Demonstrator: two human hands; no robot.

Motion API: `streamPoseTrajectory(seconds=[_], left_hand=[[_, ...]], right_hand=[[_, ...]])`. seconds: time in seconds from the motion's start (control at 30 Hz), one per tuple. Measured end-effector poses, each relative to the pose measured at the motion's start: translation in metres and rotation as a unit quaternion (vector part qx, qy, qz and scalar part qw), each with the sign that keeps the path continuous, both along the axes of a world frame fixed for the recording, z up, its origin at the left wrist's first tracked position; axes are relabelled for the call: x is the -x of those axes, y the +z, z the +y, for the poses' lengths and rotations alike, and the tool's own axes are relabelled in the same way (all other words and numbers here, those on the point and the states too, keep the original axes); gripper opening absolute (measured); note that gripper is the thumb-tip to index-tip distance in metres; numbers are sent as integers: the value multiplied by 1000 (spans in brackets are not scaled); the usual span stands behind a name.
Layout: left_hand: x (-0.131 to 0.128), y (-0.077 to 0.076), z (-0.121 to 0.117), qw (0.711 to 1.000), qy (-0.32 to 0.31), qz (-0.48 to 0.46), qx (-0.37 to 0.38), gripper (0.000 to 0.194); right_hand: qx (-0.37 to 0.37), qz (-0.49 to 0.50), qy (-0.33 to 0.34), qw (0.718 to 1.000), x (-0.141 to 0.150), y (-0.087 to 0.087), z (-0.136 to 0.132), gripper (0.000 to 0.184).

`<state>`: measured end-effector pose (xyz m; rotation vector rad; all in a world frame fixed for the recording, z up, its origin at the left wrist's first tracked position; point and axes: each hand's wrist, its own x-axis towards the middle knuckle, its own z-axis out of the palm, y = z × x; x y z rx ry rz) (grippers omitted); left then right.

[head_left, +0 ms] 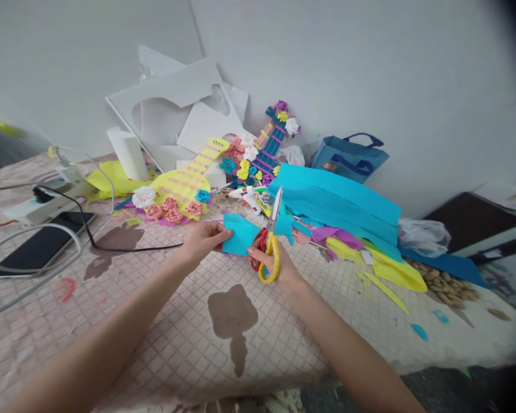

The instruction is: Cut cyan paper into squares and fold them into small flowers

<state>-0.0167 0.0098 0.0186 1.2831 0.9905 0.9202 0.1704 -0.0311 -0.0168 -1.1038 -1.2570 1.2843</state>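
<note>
Head view: the left hand [206, 240] is closed in a pinch on the left end of the blue paper [239, 235], above the bench [176, 327]; the right hand [281, 268] curls round the scissors [272, 244], its thumb at the paper's lower right corner. Such soft paper could crease or tear if the hands pulled unevenly — and swinging the blades might nick the big blue sheet [339, 198] beyond. The scissors' long axis runs away from the person, tips far and slightly rightward; the paper's lies roughly crosswise.
</note>
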Motion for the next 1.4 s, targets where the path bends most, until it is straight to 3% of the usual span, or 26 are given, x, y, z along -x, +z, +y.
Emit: streamPoseTrajectory(seconds=[0.3,0.97,1.4], left_hand=[[3,-3,3,1000,18,-7,6,38],[-2,-13,2,998,-46,12,-28,31],[-2,-21,1,996,-85,29,-27,29]], right_hand=[[14,6,22,1000,5,2,-3,30],[4,33,-121,992,3,9,1,33],[-11,72,-133,988,-1,11,3,30]])
